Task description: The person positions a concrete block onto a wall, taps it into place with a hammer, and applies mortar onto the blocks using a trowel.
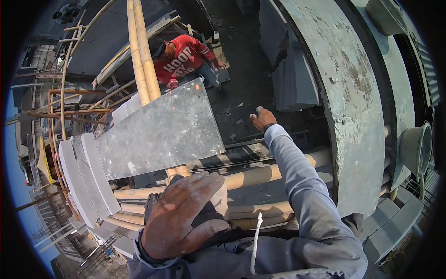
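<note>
My left hand [186,214] is close to the camera, dusty, with its fingers stretched out and the thumb apart; nothing shows in it. A pale flat patch [220,201] shows behind its fingers, and I cannot make out what it is. My right hand [263,118] reaches forward over the dark floor below, empty, its fingers loosely bent and their tips whitish. Between the hands and the person below lies a grey, speckled metal sheet [162,125]. Bamboo poles [253,176] run across in front of my body.
A person in a red hoodie [186,60] is lower down, behind the sheet. Upright bamboo [140,51] rises beside them. Grey blocks [88,174] stand at left, more blocks [295,81] at right. A worn metal plank [353,93] and a bucket [413,149] are at right.
</note>
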The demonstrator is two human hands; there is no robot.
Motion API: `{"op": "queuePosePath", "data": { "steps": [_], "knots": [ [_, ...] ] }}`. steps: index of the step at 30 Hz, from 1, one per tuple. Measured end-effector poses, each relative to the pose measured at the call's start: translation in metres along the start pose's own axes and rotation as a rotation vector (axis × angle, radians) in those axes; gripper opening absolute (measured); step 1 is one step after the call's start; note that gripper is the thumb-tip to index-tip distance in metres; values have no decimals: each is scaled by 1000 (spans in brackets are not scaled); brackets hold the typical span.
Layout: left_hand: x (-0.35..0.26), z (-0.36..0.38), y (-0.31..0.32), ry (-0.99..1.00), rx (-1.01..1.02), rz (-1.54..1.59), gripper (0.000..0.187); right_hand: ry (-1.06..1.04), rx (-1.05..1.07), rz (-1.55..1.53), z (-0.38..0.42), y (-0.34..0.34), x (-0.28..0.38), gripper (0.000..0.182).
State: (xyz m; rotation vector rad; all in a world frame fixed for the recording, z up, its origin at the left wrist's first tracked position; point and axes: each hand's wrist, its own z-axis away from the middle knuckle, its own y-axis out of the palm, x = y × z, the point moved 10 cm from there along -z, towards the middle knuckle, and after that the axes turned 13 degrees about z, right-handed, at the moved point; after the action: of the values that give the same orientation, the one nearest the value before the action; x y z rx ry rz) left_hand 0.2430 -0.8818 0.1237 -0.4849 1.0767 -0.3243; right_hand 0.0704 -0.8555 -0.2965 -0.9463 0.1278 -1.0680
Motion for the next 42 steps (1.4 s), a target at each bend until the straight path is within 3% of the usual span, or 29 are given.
{"op": "queuePosePath", "data": {
  "steps": [2, 9, 10, 13, 14, 17, 19, 22, 23, 24, 26, 27, 29, 31, 32, 35, 37, 39, 41, 42],
  "knots": [
    [4, -2, -2, -39, 2, 6, 65, 24, -103, 3, -4, -8, -4, 49],
    [12, -11, -7, -39, -9, 39, 65, 120, -56, -288, -49, 30, -41, 57],
    [14, -11, -8, -44, -10, 47, 65, 205, 97, -525, -60, 61, -55, 68],
    [21, -13, -11, -96, -27, 76, 67, 385, 243, -939, -40, 64, -51, 81],
    [25, -13, -12, -109, -28, 78, 69, 417, 312, -1077, -37, 69, -49, 95],
    [34, -12, -10, -178, -29, 65, 76, 421, 549, -1156, -17, 62, -34, 96],
    [36, -9, -11, -275, -34, 25, 79, 277, 712, -1164, -12, 67, -23, 81],
    [28, -21, -13, -229, -87, 52, 75, 204, 779, -1207, -5, 82, -9, 54],
    [29, 6, -3, -41, -28, -254, 55, 232, 766, -1269, -6, 94, -8, 44],
    [40, 47, 8, 180, 17, -550, 50, 367, 679, -1403, 0, 93, -8, 31],
    [64, 78, 25, 346, 175, -834, 44, 246, 469, -1413, -5, 84, -3, 21],
    [54, 34, 12, 182, 85, -512, 46, 251, 443, -1431, -8, 96, 1, 20],
    [22, -42, 7, -223, -34, 105, 67, 189, 369, -1458, -20, 131, 4, 22],
    [17, -53, 20, -207, 92, 52, 57, 318, 298, -1329, 42, 85, -1, 24],
    [20, -58, 28, -221, 118, 101, 56, 400, 360, -1246, 101, 27, -8, 23],
    [37, -68, 54, -289, 169, 155, 51, 449, 380, -1401, 190, -18, -21, 22],
    [50, -70, 65, -286, 134, 32, 46, 451, 341, -1415, 247, -55, -40, 23],
    [72, -63, 85, -286, 147, -73, 43, 443, 278, -1220, 302, -98, -67, 25],
    [79, -46, 109, -270, 271, -213, 40, 453, 177, -1082, 325, -79, -102, 29],
    [53, -49, 117, -259, 289, -165, 39, 585, 190, -1211, 364, -100, -120, 31]
  ]
}}
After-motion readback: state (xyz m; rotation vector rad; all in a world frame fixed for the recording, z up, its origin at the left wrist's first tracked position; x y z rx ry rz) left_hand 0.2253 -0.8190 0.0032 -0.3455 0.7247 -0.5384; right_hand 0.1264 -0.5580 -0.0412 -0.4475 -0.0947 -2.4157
